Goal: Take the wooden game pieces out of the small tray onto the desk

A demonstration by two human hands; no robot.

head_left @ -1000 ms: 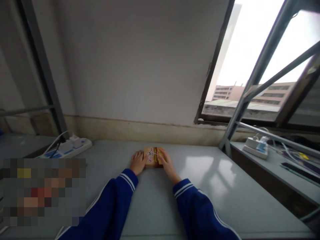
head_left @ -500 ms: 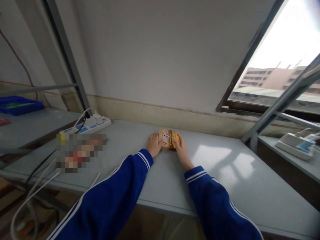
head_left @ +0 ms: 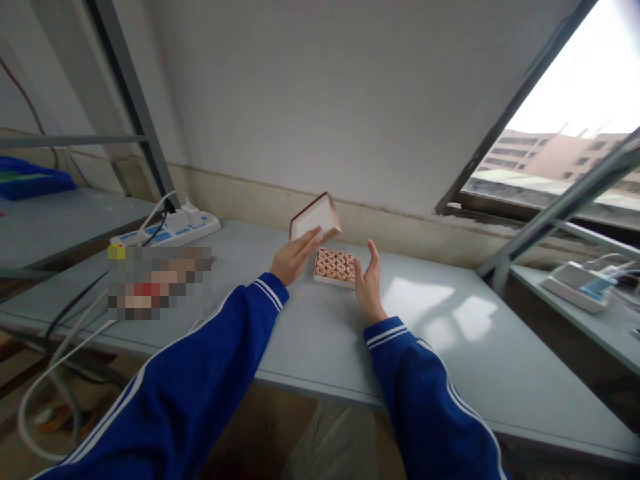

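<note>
My left hand [head_left: 295,259] grips a box lid [head_left: 315,219], tilted up above the desk with its pale inside showing. Below and to the right of the lid, a shallow white box [head_left: 334,284] lies uncovered on the desk. Round wooden Chinese chess pieces [head_left: 335,264] with red markings fill it in rows. At the box's right edge is my right hand [head_left: 369,283], thumb and fingers apart and holding nothing. Whether it touches the box I cannot tell.
The grey desk [head_left: 310,340] runs along the wall. A white power strip [head_left: 193,230] with plugs and cables stands at the left, behind a pixelated patch. Another power strip [head_left: 580,288] sits on the surface at the right. A blue tray [head_left: 35,180] lies far left.
The box was closed between both hands. Now my left hand has lifted the lid up and left, uncovering the pieces. My right hand has let go and opened.
</note>
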